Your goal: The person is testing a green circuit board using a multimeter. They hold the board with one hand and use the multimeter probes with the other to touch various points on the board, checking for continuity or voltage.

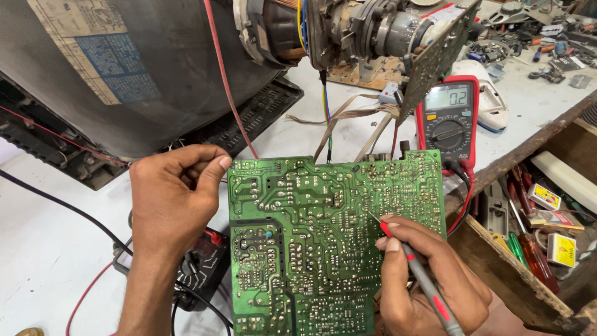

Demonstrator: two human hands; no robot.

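A green circuit board (pixel 323 242) stands on edge in front of me, solder side facing me. My left hand (pixel 171 199) grips its upper left edge, thumb hooked over the corner. My right hand (pixel 429 280) holds a grey and red test probe (pixel 413 264) like a pen, its metal tip touching solder points right of the board's middle. Behind the board stands a red-cased multimeter (pixel 449 118) with a lit display, its leads running down past the board's right edge.
A large grey picture tube (pixel 124 74) fills the upper left, its neck and a small board (pixel 435 56) above the green board. A black device (pixel 202 267) lies lower left. An open drawer (pixel 535 230) of screwdrivers and small boxes sits right. Loose parts litter the far bench.
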